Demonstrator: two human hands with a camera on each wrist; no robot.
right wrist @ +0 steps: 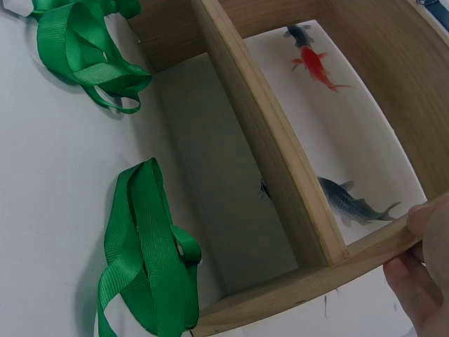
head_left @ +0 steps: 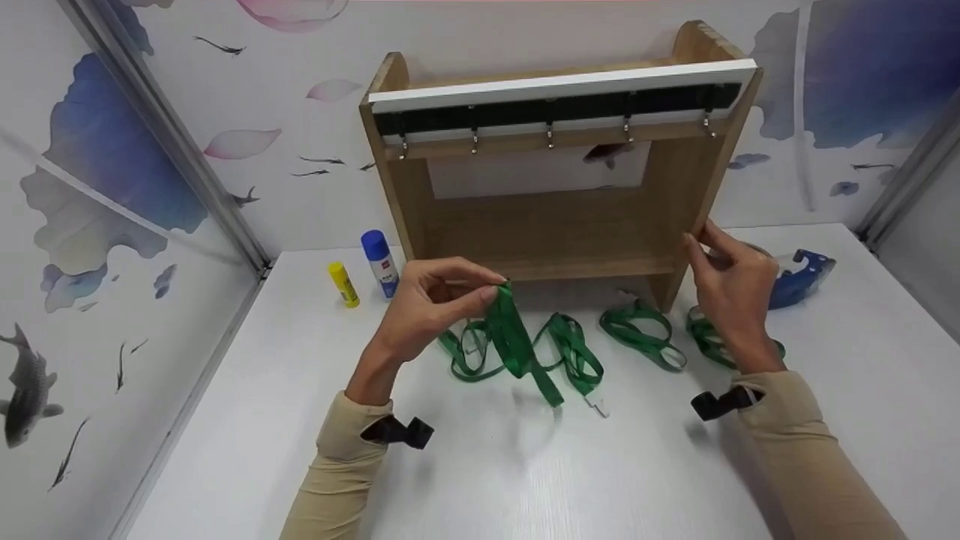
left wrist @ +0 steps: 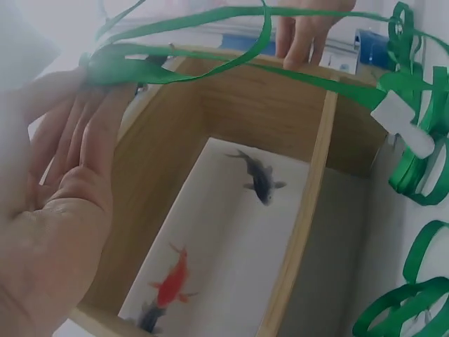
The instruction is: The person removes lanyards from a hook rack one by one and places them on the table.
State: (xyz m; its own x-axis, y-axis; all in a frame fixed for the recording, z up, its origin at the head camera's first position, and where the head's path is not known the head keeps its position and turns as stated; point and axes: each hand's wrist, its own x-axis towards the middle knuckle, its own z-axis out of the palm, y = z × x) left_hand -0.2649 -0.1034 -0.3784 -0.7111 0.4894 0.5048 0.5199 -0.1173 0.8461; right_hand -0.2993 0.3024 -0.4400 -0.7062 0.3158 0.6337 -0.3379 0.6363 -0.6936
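A green lanyard (head_left: 511, 337) hangs from my left hand (head_left: 427, 307), pinched between thumb and fingertips in front of the wooden shelf (head_left: 547, 236). In the left wrist view its ribbon (left wrist: 126, 70) loops from the fingers toward the right, near a white clip (left wrist: 403, 123). My right hand (head_left: 735, 281) grips the front edge of the shelf's right side panel; the right wrist view shows its fingers (right wrist: 407, 284) round the wood. A row of metal hooks (head_left: 550, 135) lines a black strip on the shelf's upper front.
More green lanyards (head_left: 643, 337) lie looped on the white table (head_left: 615, 480) before the shelf. Left of it stand a yellow glue stick (head_left: 343, 285) and a larger blue-capped one (head_left: 381, 264). A blue tape dispenser (head_left: 802, 281) sits beyond my right hand. Patterned walls enclose the table.
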